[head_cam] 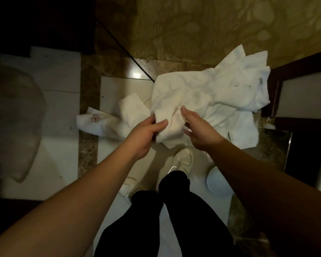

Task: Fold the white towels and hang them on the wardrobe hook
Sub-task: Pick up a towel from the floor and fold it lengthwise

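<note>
A bunched fold of the crumpled white terry towel [202, 93] is pinched by the left hand [146, 134], thumb on top and fingers curled underneath. The right hand [198, 130] is laid against the same fold just to the right, its fingers mostly straight; whether the cloth is actually gripped by it cannot be told, since the underside of the fingers is hidden. The two hands are close together, parted only by the raised fold held between them.

From that fold the towel is spread away from the hands, towards the far right, where its loose corners are fanned out near the dark wooden frame [304, 71]. Its long axis is judged to run from the near left to the far right, so the bulk lies beyond and to the right of the hands, nearer the right hand. A spreading move would probably fall to that hand, with the left kept as anchor.

To the left, a second white cloth with a small pink flower motif [98, 120] lies on the pale glossy floor tiles [119, 88]. Nearer, light-coloured shoes [182, 160] and black trousers [174, 210] are seen. No hook is visible.
</note>
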{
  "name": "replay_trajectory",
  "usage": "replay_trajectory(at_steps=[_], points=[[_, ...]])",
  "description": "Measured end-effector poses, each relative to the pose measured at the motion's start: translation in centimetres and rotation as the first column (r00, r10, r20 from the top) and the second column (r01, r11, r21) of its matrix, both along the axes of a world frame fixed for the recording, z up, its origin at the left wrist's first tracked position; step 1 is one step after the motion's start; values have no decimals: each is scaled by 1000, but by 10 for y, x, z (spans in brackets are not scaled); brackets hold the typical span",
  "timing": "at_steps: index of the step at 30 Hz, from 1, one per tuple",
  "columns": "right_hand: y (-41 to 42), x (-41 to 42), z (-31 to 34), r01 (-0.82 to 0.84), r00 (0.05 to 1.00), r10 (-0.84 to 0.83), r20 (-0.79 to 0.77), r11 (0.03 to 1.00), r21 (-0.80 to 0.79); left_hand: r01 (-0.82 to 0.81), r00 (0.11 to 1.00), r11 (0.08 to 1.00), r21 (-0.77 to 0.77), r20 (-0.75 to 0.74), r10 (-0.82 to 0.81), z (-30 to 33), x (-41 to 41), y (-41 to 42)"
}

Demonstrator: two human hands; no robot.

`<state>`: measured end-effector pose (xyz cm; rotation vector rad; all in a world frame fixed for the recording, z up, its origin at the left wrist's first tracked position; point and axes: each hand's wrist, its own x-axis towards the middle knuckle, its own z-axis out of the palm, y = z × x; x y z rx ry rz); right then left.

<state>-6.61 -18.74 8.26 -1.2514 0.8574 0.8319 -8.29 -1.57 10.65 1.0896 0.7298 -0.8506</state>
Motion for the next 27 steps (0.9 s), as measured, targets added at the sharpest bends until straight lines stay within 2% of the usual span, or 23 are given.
replay_trajectory(at_steps=[4, 13, 18, 23, 27], points=[[15, 1, 65, 110, 994, -110, -11, 972, 209, -50, 998, 996, -74, 21, 52, 72, -7, 17], [52, 1, 227, -10, 980, -37, 194, 971, 240, -128, 988, 986, -107, 78, 136, 238, -8, 61], [65, -11, 320, 55, 947, -135, 292, 962, 266, -248, 955, 968, -45, 158, 252, 324, -25, 86], [73, -36, 405, 120, 902, -240, 359, 937, 327, -413, 877, 910, -45, 250, 410, 405, -55, 112], [77, -60, 463, 96, 868, -294, 400, 890, 446, -421, 836, 907, -15, 381, 395, 461, -84, 123]])
